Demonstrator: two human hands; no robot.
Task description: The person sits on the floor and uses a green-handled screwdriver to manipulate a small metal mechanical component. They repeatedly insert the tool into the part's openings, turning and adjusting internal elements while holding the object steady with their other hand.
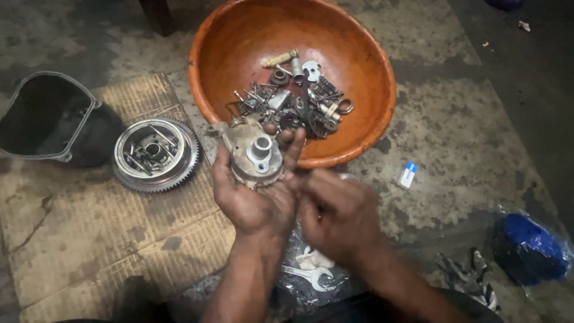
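Observation:
My left hand (254, 200) holds a grey metal pump housing (254, 152) with a round boss in its middle, lifted in front of the orange bowl (365, 66). My right hand (338, 215) is blurred, right beside the left one, its fingers bent near the housing's lower right edge. Whether it holds a small part I cannot tell. The bowl holds several bolts, springs, washers and small gears (296, 98).
A toothed flywheel ring (156, 154) with loose bolts lies on cardboard (89, 239) at left, beside a black engine cover (51, 116). A spanner (311, 276) on clear plastic lies below my hands. A small white-blue box (407, 174) and a blue bag (529, 248) sit at right.

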